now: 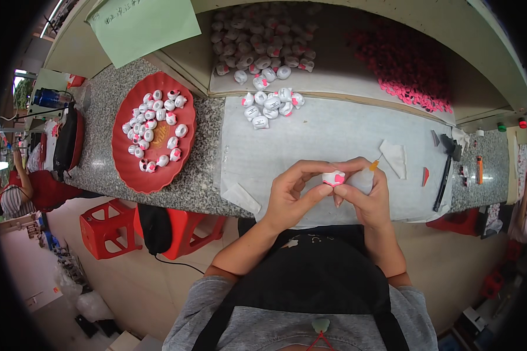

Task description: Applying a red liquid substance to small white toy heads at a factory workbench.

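Over the near edge of the paper sheet, my left hand (296, 193) pinches a small white figure with a pink bow (334, 178) between thumb and fingers. My right hand (369, 199) has its thumb and fingertips against the figure's other side. Tucked in that same hand is a translucent squeeze bottle (362, 181) with an orange nozzle, its tip pointing up and away from the figure. A loose group of similar white pieces (271, 103) lies on the paper ahead of my hands, some with pink parts showing.
A red scalloped plate (125, 169) of white pieces stands left. Behind, a shelf holds heaped white pieces (257, 44) and a pile of small pink parts (413, 79). A black pen-like tool (442, 184), torn paper (394, 158) and an orange-handled item (479, 170) lie right. Red stools (106, 227) stand below.
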Action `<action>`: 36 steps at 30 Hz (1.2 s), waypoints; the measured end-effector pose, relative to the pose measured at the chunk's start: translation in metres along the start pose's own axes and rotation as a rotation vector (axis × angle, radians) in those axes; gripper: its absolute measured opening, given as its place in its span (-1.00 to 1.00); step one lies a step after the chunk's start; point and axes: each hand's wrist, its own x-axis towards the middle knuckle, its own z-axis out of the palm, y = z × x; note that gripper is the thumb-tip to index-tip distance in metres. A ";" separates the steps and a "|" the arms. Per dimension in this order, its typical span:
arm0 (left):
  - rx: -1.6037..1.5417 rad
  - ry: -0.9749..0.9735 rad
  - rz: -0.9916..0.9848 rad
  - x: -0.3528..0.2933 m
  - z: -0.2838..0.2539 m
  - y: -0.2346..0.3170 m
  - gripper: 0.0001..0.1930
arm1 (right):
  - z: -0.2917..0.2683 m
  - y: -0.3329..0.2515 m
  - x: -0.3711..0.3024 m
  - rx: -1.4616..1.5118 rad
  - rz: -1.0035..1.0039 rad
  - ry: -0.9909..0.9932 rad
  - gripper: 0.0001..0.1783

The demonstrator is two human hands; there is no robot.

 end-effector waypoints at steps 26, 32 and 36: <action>-0.509 0.085 -0.090 0.003 -0.005 -0.012 -0.78 | -0.077 -0.013 -0.009 -1.372 -0.171 0.442 -0.89; -0.486 0.134 -0.098 -0.001 0.003 -0.013 -0.79 | -0.005 -0.014 -0.008 -0.681 -0.407 0.332 -0.87; -0.470 0.190 -0.049 -0.002 0.009 -0.016 -0.79 | 0.009 -0.004 -0.002 -0.693 -0.566 0.193 -0.81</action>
